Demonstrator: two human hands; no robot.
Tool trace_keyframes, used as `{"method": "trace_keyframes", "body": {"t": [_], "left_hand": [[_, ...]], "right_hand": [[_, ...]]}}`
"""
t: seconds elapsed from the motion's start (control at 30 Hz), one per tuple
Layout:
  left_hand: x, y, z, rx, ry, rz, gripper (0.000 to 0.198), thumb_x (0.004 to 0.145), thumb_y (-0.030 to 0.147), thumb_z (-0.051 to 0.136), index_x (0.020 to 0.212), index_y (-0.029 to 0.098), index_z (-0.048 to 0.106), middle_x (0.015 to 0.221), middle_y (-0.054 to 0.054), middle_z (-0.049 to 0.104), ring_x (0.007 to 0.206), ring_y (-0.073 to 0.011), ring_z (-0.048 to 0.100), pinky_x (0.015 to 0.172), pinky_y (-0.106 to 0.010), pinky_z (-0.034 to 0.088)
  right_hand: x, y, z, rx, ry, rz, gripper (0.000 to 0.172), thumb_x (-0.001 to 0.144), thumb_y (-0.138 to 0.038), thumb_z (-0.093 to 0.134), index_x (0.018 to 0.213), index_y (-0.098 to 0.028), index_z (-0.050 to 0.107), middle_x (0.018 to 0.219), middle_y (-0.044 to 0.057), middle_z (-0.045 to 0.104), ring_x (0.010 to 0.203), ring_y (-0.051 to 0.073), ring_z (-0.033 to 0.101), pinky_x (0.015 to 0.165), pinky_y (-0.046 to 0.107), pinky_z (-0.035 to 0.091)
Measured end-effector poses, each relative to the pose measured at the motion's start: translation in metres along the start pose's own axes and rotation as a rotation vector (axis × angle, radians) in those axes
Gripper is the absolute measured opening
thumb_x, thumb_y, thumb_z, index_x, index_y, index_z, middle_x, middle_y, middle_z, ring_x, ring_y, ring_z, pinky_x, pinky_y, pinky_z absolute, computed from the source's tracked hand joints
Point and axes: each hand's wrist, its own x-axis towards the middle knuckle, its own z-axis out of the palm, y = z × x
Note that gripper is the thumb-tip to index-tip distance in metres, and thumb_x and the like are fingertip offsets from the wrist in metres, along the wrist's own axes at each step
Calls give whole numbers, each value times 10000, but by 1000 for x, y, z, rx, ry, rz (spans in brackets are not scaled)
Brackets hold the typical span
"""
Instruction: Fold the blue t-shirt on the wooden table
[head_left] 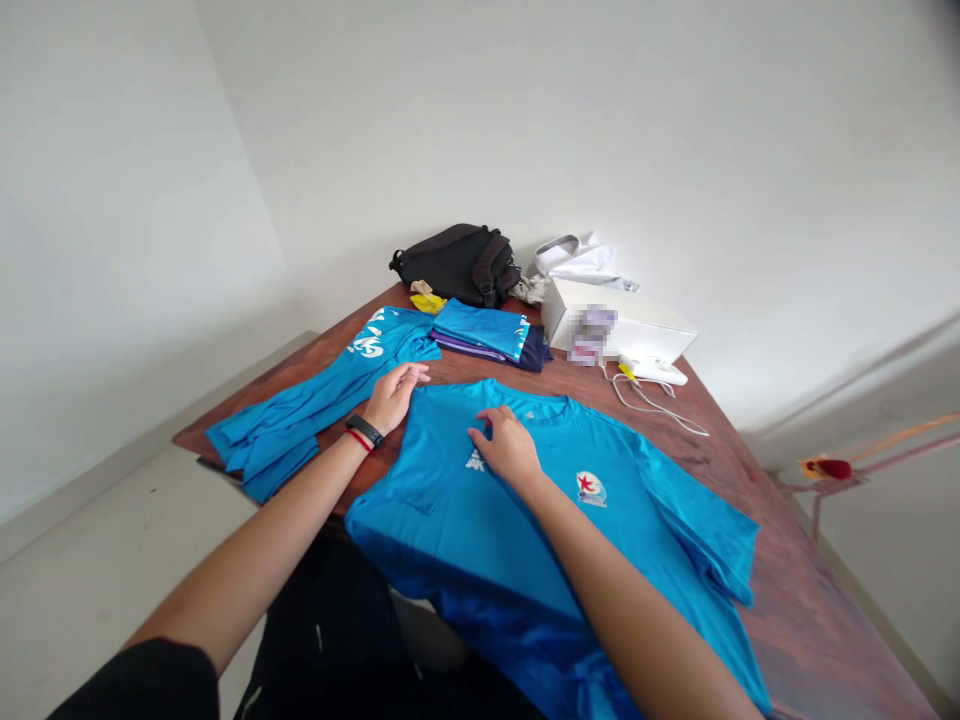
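Observation:
A blue T-shirt [525,530] lies spread on the table with its collar away from me; its left side is folded inward and its lower part hangs over the near edge. At its left shoulder is my left hand [394,396], open, fingers stretched and turned on its side. My right hand [510,446] rests over the shirt's chest beside white lettering, fingers loosely bent and thumb apart, open with nothing seen in it. Left of my left hand, another blue garment [322,390] with white print lies loosely bunched along the table's left edge.
Folded clothes [480,330] are stacked beyond my hands. Behind stand a black backpack [454,262], a white box [645,325] and a white bag [581,258]. A white device [660,371] with a cable [652,405] lies on the brown table [810,600].

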Motion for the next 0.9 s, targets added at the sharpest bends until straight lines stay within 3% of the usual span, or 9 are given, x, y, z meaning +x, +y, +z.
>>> {"method": "trace_keyframes", "body": {"t": [0.13, 0.2, 0.33, 0.43, 0.57, 0.73, 0.9], "left_hand": [[-3, 6, -5, -40, -6, -6, 472, 969, 583, 468, 1045, 171, 683, 1083, -121, 746, 1023, -264, 702, 924, -392, 538], [-13, 16, -13, -4, -68, 2, 432, 961, 559, 499, 1056, 182, 686, 1105, -110, 737, 1025, -256, 694, 916, -378, 540], [-58, 46, -36, 243, -253, -8, 385, 944, 510, 551, 1149, 205, 665, 1068, -71, 718, 878, -209, 677, 801, -327, 543], [-99, 64, -52, 443, -368, -37, 478, 868, 491, 670, 1267, 235, 607, 1050, -47, 681, 797, -186, 645, 737, -303, 524], [-136, 71, -59, 558, -378, -36, 561, 834, 426, 725, 1340, 260, 547, 1013, -30, 636, 897, -208, 632, 791, -306, 497], [-140, 67, -59, 535, -345, -51, 366, 909, 291, 587, 1269, 226, 587, 930, -27, 624, 836, -190, 623, 780, -304, 473], [-142, 64, -70, 490, -373, -67, 344, 892, 208, 514, 1225, 205, 601, 894, -25, 625, 807, -183, 619, 774, -310, 478]], "right_hand": [[1, 1, -1, 23, 0, -4, 239, 923, -300, 630, 1136, -202, 676, 1070, 65, 660, 929, 190, 636, 800, 268, 442], [2, 2, -1, 31, 1, -5, 228, 924, -290, 627, 1127, -203, 682, 1057, 63, 665, 927, 189, 635, 802, 266, 439], [3, 5, 3, 63, 18, -4, 201, 931, -260, 607, 1105, -212, 694, 1037, 60, 677, 954, 191, 633, 830, 262, 434], [4, 7, 6, 105, 45, -7, 183, 927, -225, 594, 1073, -213, 704, 1009, 51, 691, 944, 187, 637, 840, 259, 432], [4, 8, 9, 152, 79, -23, 168, 909, -210, 592, 1021, -213, 716, 978, 46, 705, 876, 184, 640, 802, 262, 441], [5, 8, 10, 204, 143, -63, 148, 893, -202, 576, 954, -198, 710, 944, 47, 707, 811, 181, 638, 782, 274, 460], [7, 9, 13, 307, 222, -112, 150, 890, -232, 552, 918, -188, 693, 930, 57, 706, 824, 189, 653, 793, 287, 492]]}}
